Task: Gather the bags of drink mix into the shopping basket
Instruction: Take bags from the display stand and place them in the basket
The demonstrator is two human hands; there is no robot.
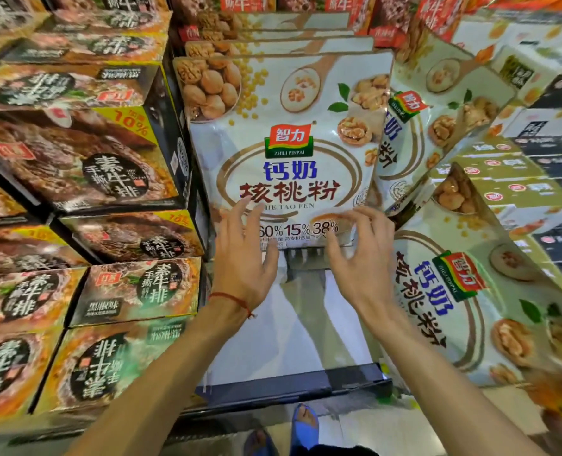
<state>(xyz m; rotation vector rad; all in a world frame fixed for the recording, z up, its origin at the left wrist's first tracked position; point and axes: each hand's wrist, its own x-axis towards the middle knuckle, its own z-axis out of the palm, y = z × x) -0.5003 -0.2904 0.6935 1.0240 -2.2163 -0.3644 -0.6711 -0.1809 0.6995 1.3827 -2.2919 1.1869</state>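
Front drink-mix bag (289,143) upright on the shelf, more bags (319,46) behind it mostly hidden, left hand (245,258) and right hand (360,255) at its bottom edge, fingers spread and loosely bent, gripping nothing, contact unclear, blurred boxes (76,159) stacked left of it.

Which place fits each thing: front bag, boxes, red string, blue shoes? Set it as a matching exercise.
Things: 1 front bag; 2 boxes; 3 red string; 4 blue shoes.
Places: A around a wrist; B on the floor; C stacked at the left; D upright on the shelf, centre.
Pairs: 1-D; 2-C; 3-A; 4-B.
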